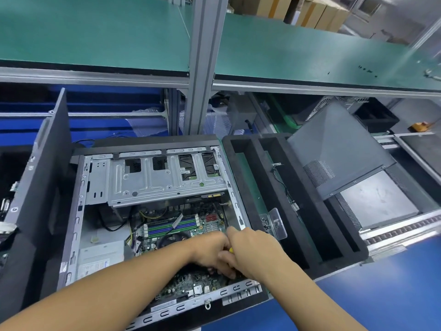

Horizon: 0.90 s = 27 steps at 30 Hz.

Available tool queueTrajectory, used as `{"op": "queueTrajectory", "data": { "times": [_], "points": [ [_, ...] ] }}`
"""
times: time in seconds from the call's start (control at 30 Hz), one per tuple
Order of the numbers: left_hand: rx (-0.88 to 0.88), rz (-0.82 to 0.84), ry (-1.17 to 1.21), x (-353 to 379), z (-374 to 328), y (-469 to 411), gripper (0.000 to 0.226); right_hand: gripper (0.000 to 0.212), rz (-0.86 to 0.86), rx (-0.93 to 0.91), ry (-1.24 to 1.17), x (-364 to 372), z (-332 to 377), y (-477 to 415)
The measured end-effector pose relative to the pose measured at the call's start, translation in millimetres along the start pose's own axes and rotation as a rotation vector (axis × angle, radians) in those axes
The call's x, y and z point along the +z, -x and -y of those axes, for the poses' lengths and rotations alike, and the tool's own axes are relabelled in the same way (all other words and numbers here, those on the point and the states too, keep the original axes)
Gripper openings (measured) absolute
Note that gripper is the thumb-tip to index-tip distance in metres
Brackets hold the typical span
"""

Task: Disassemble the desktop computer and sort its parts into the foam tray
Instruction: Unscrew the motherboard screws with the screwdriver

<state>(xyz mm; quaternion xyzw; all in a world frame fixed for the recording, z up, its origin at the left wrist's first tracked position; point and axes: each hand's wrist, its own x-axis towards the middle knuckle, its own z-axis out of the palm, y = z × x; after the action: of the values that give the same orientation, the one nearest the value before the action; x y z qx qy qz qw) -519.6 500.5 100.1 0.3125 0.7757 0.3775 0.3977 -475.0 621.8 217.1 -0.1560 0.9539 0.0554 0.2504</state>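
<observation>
— What stands left of the computer case [235, 187]?

— A dark panel [47, 163], upright, just beside the case's left wall.

— And inside the case?

— It lies open on its side. By the left wall sits the power supply [100, 259]. Along the far wall is a metal drive cage [167, 180]. Nearer the person is the circuit board [210, 224], with green and blue memory slots [171, 225].

— The hands?

— Both reach into the near right corner of the case, over the board. The left hand [210, 252] and right hand [255, 252] are together, touching, with fingers curled downward. A yellow bit [230, 250] shows between them. I cannot tell what it is, nor whether either hand grips it.

— Right of the case?

— The foam tray [250, 139], black, just beside the case's right wall, with long slots running away from the person. A thin black cable [284, 185] lies in it, and a clear plastic piece [276, 223] stands at the side nearest the case. Which slot holds each I cannot tell.

— Farther right?

— A grey metal panel [334, 151] with a perforated patch leans tilted over the tray's side farthest from the case. A blue mat [393, 283] lies near the tray's front corner.
</observation>
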Motion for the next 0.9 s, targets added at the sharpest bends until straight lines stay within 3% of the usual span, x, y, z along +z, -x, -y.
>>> {"op": "queueTrajectory", "data": {
  "times": [0.27, 0.4, 0.5, 0.6, 0.77, 0.9],
  "points": [
    [-0.065, 0.080, 0.165, -4.5, 2.9, 3.3, 0.009, 0.026, 0.068, -0.070, -0.097, 0.4, -1.1, -2.6],
    [-0.087, 0.032, 0.133, -4.6, 2.5, 3.8, 0.010, 0.026, 0.114, -0.085, -0.113, -0.9, -5.7, -2.1],
    [-0.023, -0.058, 0.104, -1.6, 0.6, 4.2, 0.022, 0.024, 0.056, -0.037, -0.144, -0.9, -4.6, -0.7],
    [0.007, -0.057, 0.095, -0.4, 1.1, 6.0, 0.018, 0.036, 0.008, -0.008, -0.038, 0.6, -1.8, -2.2],
    [-0.030, -0.045, 0.132, -0.8, 2.1, 7.4, 0.013, 0.026, 0.045, -0.088, -0.024, 1.3, -1.5, -2.3],
    [-0.064, -0.054, 0.133, -0.6, 2.6, 8.9, 0.022, 0.029, 0.068, -0.134, -0.019, 1.6, -3.9, -1.8]
  ]
}}
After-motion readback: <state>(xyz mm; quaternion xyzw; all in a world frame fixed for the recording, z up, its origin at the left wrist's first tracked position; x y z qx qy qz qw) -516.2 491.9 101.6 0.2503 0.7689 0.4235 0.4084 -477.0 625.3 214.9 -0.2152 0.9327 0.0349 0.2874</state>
